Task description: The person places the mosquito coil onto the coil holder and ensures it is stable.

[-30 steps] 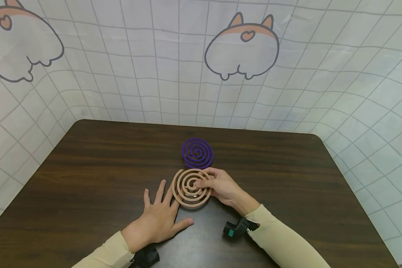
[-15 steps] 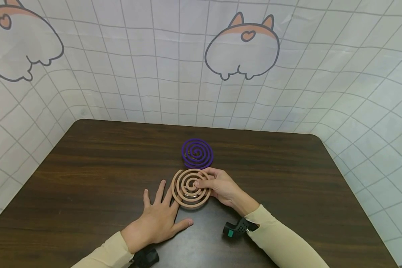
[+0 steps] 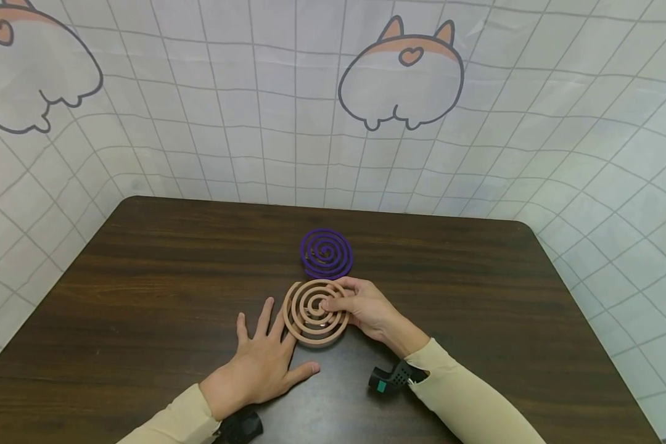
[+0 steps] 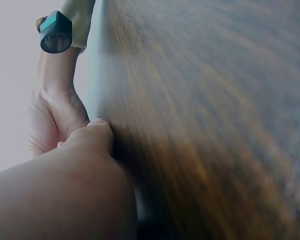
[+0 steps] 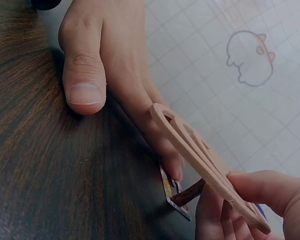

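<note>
A beige mosquito coil (image 3: pixel 317 340) is held tilted above the table by my right hand (image 3: pixel 369 311), its thumb on the centre and its other fingers behind. Under the coil, a thin metal stand (image 5: pixel 166 186) with a raised prong shows in the right wrist view; the prong reaches up to the coil's underside. My left hand (image 3: pixel 263 364) lies spread on the table with straight fingers. Some of its fingertips go under the coil's left edge, and one touches or nearly touches the stand. Just beyond lies a purple mosquito coil (image 3: pixel 326 274), with gold-coloured bits showing through its gaps.
The dark wood table (image 3: pixel 172 259) has rounded far corners. A white gridded curtain (image 3: pixel 288 111) with cartoon animal prints surrounds its back and sides. Black wrist cameras (image 3: pixel 391 377) sit below both cuffs, close to the tabletop.
The beige coil has shifted very slightly left, towards my left hand, still pinched by my right hand. Both hands otherwise keep their places.
</note>
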`<state>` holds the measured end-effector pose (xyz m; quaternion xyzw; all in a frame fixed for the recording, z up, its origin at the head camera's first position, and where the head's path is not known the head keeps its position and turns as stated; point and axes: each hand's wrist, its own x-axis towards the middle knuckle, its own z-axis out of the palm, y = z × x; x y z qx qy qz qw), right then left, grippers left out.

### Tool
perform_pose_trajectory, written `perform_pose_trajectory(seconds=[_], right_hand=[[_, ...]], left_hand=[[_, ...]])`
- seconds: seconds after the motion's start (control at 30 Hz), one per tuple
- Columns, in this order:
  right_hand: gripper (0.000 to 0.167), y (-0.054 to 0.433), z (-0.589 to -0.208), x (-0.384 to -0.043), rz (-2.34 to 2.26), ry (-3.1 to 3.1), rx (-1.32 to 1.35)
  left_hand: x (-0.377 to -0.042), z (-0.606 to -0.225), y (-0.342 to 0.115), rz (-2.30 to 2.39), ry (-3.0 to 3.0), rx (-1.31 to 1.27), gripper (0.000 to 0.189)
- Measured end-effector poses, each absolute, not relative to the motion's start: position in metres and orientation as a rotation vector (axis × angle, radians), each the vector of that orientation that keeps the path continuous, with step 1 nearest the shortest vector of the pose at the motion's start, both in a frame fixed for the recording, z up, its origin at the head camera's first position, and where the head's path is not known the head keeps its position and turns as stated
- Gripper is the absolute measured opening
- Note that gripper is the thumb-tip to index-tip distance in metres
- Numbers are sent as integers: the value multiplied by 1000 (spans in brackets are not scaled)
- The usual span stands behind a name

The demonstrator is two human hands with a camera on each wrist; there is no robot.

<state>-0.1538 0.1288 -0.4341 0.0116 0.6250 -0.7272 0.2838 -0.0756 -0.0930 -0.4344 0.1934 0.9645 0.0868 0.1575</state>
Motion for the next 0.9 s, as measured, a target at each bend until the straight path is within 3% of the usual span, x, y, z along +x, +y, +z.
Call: perform_pose_trajectory(seconds=[0.9], right_hand=[[41, 126, -434, -154, -1922, 1716, 31]], left_hand=[[-76, -435, -94, 247, 2755, 552, 97]])
